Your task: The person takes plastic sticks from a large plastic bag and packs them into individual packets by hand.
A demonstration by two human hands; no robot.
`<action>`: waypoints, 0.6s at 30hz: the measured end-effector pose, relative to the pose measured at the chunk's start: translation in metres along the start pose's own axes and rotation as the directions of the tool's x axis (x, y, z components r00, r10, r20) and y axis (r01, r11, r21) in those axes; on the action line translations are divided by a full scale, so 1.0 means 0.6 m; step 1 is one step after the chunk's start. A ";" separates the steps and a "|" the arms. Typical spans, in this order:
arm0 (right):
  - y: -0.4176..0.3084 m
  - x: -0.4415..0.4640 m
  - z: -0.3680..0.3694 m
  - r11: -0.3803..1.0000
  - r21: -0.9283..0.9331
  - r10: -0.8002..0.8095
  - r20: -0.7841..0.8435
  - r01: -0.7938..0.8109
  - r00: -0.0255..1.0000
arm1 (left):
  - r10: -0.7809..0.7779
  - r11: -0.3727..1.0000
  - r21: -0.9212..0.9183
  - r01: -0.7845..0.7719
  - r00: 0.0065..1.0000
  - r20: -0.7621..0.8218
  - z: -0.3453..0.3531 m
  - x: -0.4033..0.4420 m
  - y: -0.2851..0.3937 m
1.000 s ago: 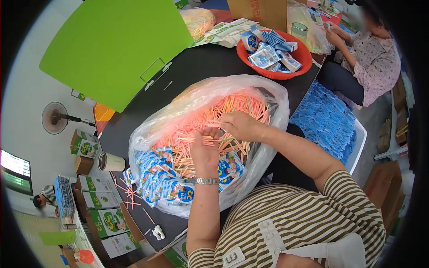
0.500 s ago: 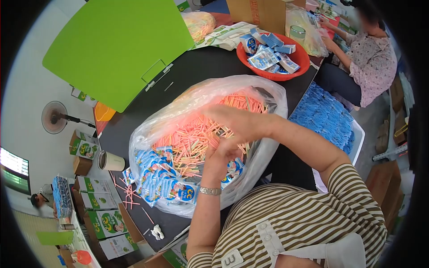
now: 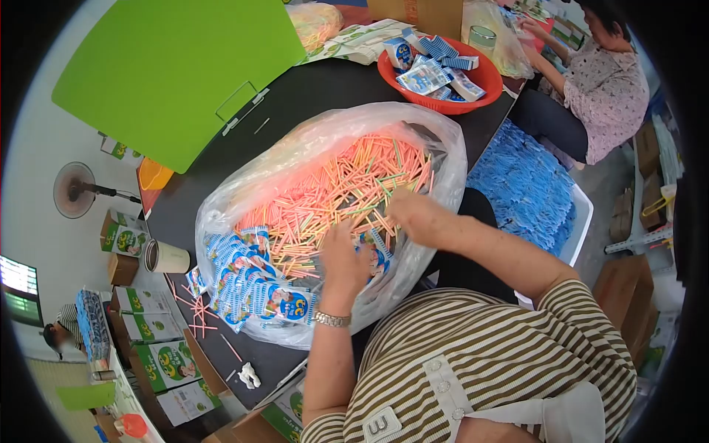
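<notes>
My left hand (image 3: 343, 258), with a metal watch at its wrist, is over the near part of a clear plastic bag (image 3: 443, 151) opened wide on the table. Its fingers curl toward a heap of thin pink, orange and green sticks (image 3: 303, 203); whatever they hold is hidden. At the heap's right side, my right hand (image 3: 419, 218) has bent fingers down among the sticks, and I cannot make out what is in them. Blue-and-white printed packets (image 3: 255, 284) lie at the bag's left, and another packet (image 3: 378, 255) shows between my hands.
A red bowl (image 3: 473, 100) of packets stands at the back right. A green panel (image 3: 177, 74) rises at the back left. Left of the bag are a paper cup (image 3: 168, 257) and loose sticks (image 3: 196, 310). A white bin (image 3: 580, 221) holds blue packets. Another person (image 3: 594, 96) sits beyond it.
My hands have moved apart: the right one has lowered onto the sticks, and the left one has shifted slightly left. Pink sticks seen in my left hand earlier are hidden now. The camera view has shifted.
</notes>
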State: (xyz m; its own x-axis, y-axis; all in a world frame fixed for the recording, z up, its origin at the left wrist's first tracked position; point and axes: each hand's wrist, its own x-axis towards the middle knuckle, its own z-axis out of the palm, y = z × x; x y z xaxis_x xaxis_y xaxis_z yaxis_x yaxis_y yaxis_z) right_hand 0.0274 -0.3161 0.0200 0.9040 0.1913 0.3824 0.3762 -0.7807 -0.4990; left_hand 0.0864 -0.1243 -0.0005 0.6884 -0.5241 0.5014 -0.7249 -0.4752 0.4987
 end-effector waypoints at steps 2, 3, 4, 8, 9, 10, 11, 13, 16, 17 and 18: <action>0.025 -0.012 0.008 0.999 -0.026 0.032 0.091 -0.029 0.995 | -0.043 0.992 0.125 0.028 0.992 0.118 -0.015 -0.009 0.005; 0.033 -0.017 0.012 0.997 -0.054 0.069 0.172 -0.061 0.983 | -0.094 0.967 0.252 0.033 0.968 0.234 -0.025 -0.014 0.010; 0.035 -0.016 0.011 0.992 -0.084 0.109 0.250 -0.091 0.962 | -0.156 0.927 0.375 0.019 0.928 0.338 -0.031 -0.015 0.011; 0.014 0.016 -0.024 1.000 0.022 -0.003 0.087 0.001 0.996 | -0.216 0.939 0.318 0.132 0.945 0.245 -0.021 -0.018 -0.007; 0.004 0.017 -0.017 1.000 0.028 0.006 0.098 -0.009 0.995 | -0.226 0.939 0.314 0.141 0.940 0.255 -0.019 -0.024 -0.007; -0.008 0.021 -0.010 0.996 0.085 -0.019 0.113 0.009 0.993 | -0.211 0.933 0.335 0.129 0.952 0.221 -0.018 -0.021 -0.007; -0.020 0.024 -0.003 0.990 0.140 -0.045 0.118 0.029 0.992 | -0.188 0.926 0.360 0.112 0.965 0.185 -0.019 -0.014 -0.009; -0.024 0.012 0.052 0.991 0.132 -0.056 0.222 0.027 0.973 | -0.155 0.919 0.385 0.087 0.977 0.149 -0.019 -0.006 -0.009; -0.010 0.005 0.091 0.990 0.112 -0.109 0.268 0.081 0.957 | -0.066 0.895 0.446 -0.018 0.983 0.173 -0.022 -0.012 -0.010; -0.005 0.002 0.097 0.987 0.089 -0.150 0.205 0.134 0.967 | -0.073 0.894 0.448 -0.012 0.982 0.171 -0.021 -0.018 -0.013; -0.003 -0.002 0.102 0.981 0.065 -0.188 0.139 0.181 0.972 | -0.082 0.924 0.382 0.016 0.984 0.157 -0.017 -0.027 -0.019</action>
State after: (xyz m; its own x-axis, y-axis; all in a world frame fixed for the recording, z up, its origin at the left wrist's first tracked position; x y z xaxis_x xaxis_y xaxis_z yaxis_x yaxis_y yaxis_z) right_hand 0.0377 -0.2784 -0.0270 0.8362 0.4160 0.3574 0.5460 -0.6929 -0.4709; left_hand 0.0837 -0.1030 -0.0069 0.7332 -0.5879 0.3417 -0.6678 -0.7173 0.1988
